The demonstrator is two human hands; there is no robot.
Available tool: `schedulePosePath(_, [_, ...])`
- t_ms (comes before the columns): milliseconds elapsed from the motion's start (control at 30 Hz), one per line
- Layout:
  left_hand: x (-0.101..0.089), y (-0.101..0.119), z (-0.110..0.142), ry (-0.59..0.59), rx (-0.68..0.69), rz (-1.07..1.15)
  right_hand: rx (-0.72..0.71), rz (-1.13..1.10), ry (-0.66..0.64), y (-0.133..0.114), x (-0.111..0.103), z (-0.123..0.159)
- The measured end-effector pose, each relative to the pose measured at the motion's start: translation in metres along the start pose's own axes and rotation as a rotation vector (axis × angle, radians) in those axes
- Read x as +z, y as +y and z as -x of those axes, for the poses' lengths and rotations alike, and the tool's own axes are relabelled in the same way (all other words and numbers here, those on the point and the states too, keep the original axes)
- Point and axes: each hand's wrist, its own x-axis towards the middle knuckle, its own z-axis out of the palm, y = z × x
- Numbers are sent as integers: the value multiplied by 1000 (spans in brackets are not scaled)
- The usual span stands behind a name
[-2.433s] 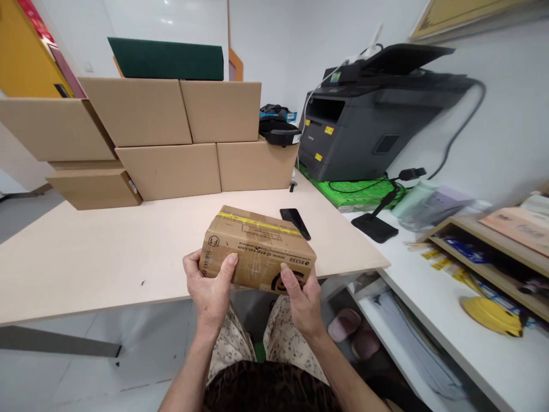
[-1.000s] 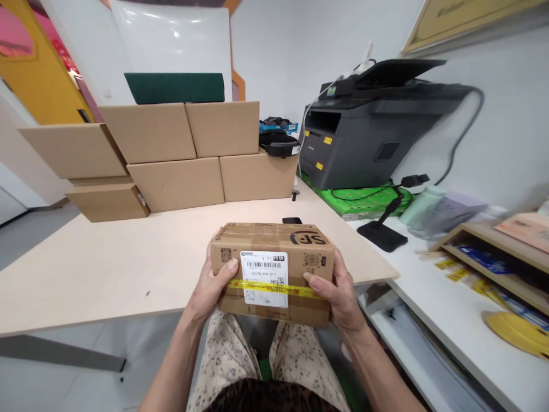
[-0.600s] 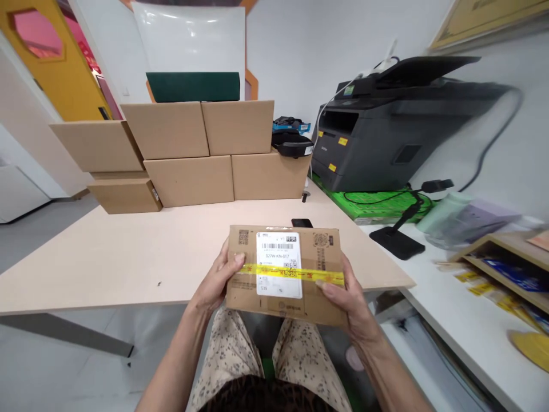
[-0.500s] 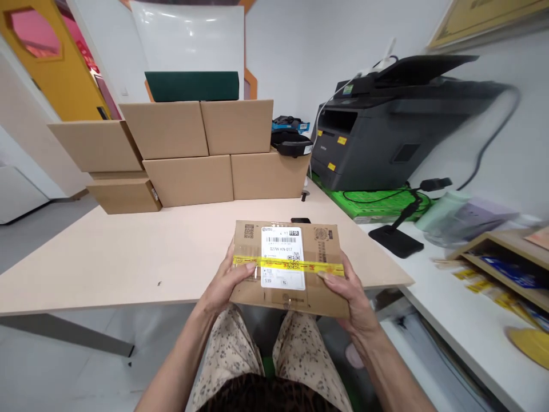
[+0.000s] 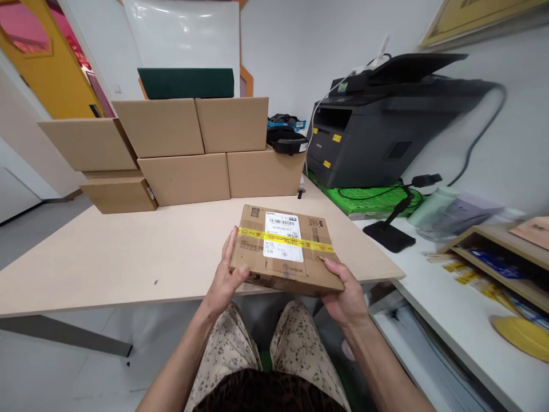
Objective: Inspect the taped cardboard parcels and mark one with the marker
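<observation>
parcel: small cardboard parcel (image 5: 285, 252) was held above the near edge of the table (image 5: 107, 257), just in front of the person's lap, label face up.
left grip: left hand (image 5: 227, 274) clamped the parcel's left near corner, thumb on top, fingers under.
right grip: right hand (image 5: 345, 289) cupped the right near corner from below, thumb on the top edge.
change: over the last couple of seconds the parcel was rolled from its printed side face to the face with the white shipping label (image 5: 282, 244) and yellow tape strip (image 5: 286, 240); in the last half second it tipped flatter and moved slightly farther out over the table.
reading: label was now fully exposed and level, so the turning looked finished; parcel sat low enough to rest on the table edge, though contact could not be confirmed.
surroundings: stacked cardboard boxes (image 5: 189, 149) at the far side, dark printer (image 5: 386, 126) far right, black stand (image 5: 388, 232) just right of the table, wooden shelf (image 5: 493, 257) further right.
</observation>
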Motion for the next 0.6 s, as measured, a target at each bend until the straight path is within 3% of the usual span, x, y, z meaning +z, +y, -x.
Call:
schedulePosePath(133, [3, 1, -1, 62, 52, -85, 9, -14, 28, -1, 9, 0])
schedulePosePath(267, [-2, 5, -11, 119, 62, -98, 0, 18, -70, 10, 1, -1])
schedulePosePath(367, [-7, 7, -17, 129, 2, -85, -112, 154, -156, 22, -11, -1])
schedulePosePath(500, [-6, 14, -18, 156, 17, -231, -300, 409, -151, 32, -16, -2])
schedulePosePath(600, [-2, 20, -15, 148, 42, -392, -314, 411, -146, 33, -14, -5])
